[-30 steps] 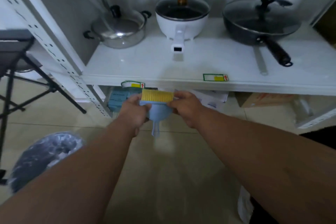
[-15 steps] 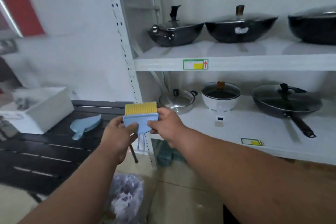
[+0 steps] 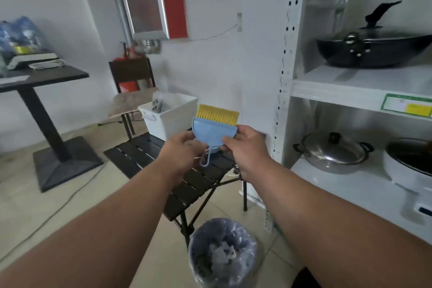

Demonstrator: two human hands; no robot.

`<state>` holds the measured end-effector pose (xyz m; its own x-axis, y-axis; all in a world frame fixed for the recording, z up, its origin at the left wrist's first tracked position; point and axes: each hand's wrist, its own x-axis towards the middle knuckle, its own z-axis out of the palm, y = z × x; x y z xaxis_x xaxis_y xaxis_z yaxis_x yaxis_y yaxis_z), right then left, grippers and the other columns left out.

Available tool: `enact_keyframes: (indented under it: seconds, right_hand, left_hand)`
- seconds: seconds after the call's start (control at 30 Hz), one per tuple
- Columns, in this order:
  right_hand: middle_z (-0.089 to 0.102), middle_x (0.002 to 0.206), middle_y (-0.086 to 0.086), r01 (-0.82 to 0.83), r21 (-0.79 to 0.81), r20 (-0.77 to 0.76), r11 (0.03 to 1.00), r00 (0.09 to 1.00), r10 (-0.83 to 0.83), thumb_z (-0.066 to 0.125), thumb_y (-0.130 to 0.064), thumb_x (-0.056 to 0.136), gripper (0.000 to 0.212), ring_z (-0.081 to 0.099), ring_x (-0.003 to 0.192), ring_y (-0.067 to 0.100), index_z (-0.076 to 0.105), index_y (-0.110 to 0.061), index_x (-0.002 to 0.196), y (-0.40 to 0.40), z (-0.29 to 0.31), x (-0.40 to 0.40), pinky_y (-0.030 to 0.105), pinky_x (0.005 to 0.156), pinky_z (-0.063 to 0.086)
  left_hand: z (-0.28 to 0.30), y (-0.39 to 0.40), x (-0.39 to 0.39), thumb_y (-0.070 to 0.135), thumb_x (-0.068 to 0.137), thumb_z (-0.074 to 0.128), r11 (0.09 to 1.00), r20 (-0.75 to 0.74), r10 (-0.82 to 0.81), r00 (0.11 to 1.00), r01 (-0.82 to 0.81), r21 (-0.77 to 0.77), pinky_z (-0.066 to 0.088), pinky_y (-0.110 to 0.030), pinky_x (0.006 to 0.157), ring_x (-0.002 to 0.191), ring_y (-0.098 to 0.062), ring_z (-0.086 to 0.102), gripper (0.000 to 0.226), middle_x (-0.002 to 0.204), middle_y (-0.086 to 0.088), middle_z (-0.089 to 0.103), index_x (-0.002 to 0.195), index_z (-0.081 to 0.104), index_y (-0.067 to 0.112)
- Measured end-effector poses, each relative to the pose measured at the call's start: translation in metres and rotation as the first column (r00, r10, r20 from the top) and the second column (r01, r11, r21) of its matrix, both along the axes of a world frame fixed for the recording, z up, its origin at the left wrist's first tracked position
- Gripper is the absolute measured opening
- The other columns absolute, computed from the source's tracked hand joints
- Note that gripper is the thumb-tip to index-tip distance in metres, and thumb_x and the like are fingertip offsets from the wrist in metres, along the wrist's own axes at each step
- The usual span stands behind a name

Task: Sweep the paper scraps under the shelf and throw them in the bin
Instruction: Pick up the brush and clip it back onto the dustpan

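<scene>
We held the brush [image 3: 217, 112] and dustpan [image 3: 214, 133] nested together, bristles up, above the black slatted surface [image 3: 187, 182]. Our left hand [image 3: 184, 147] pinched the pan's left edge and our right hand [image 3: 245, 145] gripped its right edge; both were closed on the set. The bin [image 3: 222, 252] stood on the floor below, beside the shelf [image 3: 350, 86], with pale scraps [image 3: 223, 250] already lying in its liner.

By our judgement the sweeping was done and the step in hand was putting the tools away. To do it well, we should have kept the pair nested and level, lowered it flat onto the slats clear of the white box [image 3: 168, 114], and let go only once it rested.

Compared with the earlier frames, our view had swung left and up, away from the pots: the table [image 3: 35, 77] and chair [image 3: 133, 75] now showed, the bin sat nearer centre, and the set remained in the same two-handed hold.
</scene>
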<state>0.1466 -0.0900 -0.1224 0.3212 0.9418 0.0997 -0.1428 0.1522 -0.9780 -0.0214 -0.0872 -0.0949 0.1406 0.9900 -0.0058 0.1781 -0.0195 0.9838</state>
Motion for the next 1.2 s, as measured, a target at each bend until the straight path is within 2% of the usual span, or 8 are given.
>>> enact_keyframes:
  seconds: [0.1,0.27,0.57,0.67,0.8,0.97,1.1,1.2]
  right_hand:
    - [0.076,0.103,0.001,0.015,0.000,-0.038,1.000,0.999,-0.015,0.067,0.001,0.088,0.033,0.077,0.086,0.014,0.065,-0.014,0.117,0.026,-0.017,-0.011,0.034,0.079,0.063]
    - [0.077,0.101,-0.003,0.039,0.012,0.014,0.999,0.999,-0.039,0.068,-0.007,0.087,0.031,0.077,0.083,0.014,0.067,-0.023,0.114,0.084,-0.056,-0.027,0.038,0.077,0.064]
    - [0.074,0.105,-0.005,0.069,-0.052,0.066,0.996,0.996,-0.066,0.070,-0.013,0.092,0.030,0.076,0.084,0.006,0.065,-0.024,0.119,0.167,-0.105,-0.016,0.030,0.072,0.063]
    - [0.073,0.107,-0.003,0.059,-0.117,0.036,0.991,0.998,-0.056,0.073,-0.015,0.091,0.031,0.076,0.087,0.008,0.064,-0.024,0.119,0.185,-0.116,-0.010,0.030,0.073,0.063]
    - [0.074,0.105,-0.003,0.023,-0.160,0.049,0.987,0.999,-0.016,0.071,-0.011,0.092,0.027,0.076,0.091,0.010,0.065,-0.023,0.116,0.206,-0.128,0.001,0.030,0.075,0.063]
    - [0.075,0.104,-0.003,0.097,-0.159,0.234,0.983,0.970,-0.058,0.070,-0.013,0.091,0.031,0.076,0.082,0.009,0.065,-0.022,0.119,0.221,-0.135,0.006,0.029,0.067,0.064]
    - [0.070,0.106,-0.003,0.195,-0.061,0.540,0.979,0.831,-0.132,0.073,-0.025,0.089,0.036,0.070,0.094,0.007,0.061,-0.021,0.123,0.222,-0.129,0.005,0.004,0.049,0.048]
    - [0.055,0.121,0.001,0.252,0.013,0.741,0.968,0.648,-0.179,0.073,-0.033,0.089,0.049,0.060,0.106,0.012,0.058,-0.019,0.134,0.221,-0.133,0.006,0.000,0.048,0.037]
  left_hand:
    - [-0.018,0.023,-0.016,-0.005,0.090,0.075,1.000,-0.052,-0.004,0.999,0.005,0.014,0.064,-0.034,0.071,0.088,-0.026,0.078,0.047,0.100,-0.006,0.080,0.130,0.069,0.018]
    - [-0.054,0.063,-0.028,-0.002,0.086,0.081,0.999,-0.115,0.043,0.992,-0.039,0.033,0.062,-0.044,0.093,0.090,-0.012,0.079,0.064,0.100,0.006,0.081,0.140,0.060,0.024]
    - [-0.100,0.169,-0.021,-0.010,0.087,0.077,0.977,0.246,0.205,0.947,-0.182,-0.114,0.066,-0.033,0.084,0.095,-0.021,0.080,0.055,0.105,-0.009,0.081,0.137,0.061,0.006]
    - [-0.100,0.192,-0.020,-0.002,0.088,0.081,0.984,0.109,0.175,0.978,-0.169,-0.065,0.064,-0.023,0.078,0.093,-0.014,0.079,0.049,0.104,-0.001,0.081,0.132,0.067,0.011]
    - [-0.114,0.214,-0.019,0.010,0.087,0.085,0.989,-0.208,0.080,0.975,-0.103,-0.105,0.064,-0.031,0.082,0.097,-0.013,0.075,0.039,0.105,0.003,0.076,0.122,0.071,0.022]
    - [-0.126,0.235,-0.016,0.013,0.086,0.087,0.976,-0.255,0.023,0.967,-0.077,-0.204,0.063,-0.029,0.070,0.099,-0.019,0.073,0.068,0.116,-0.004,0.069,0.146,0.056,0.022]
    - [-0.129,0.240,-0.011,0.017,0.083,0.090,0.992,-0.317,-0.005,0.949,-0.035,-0.123,0.067,-0.037,0.078,0.094,-0.018,0.076,0.082,0.115,-0.001,0.067,0.151,0.048,0.035]
    - [-0.132,0.237,-0.005,0.025,0.085,0.085,1.000,-0.432,-0.009,0.902,0.004,-0.012,0.064,-0.035,0.087,0.099,-0.012,0.071,0.077,0.119,0.007,0.068,0.152,0.049,0.038]
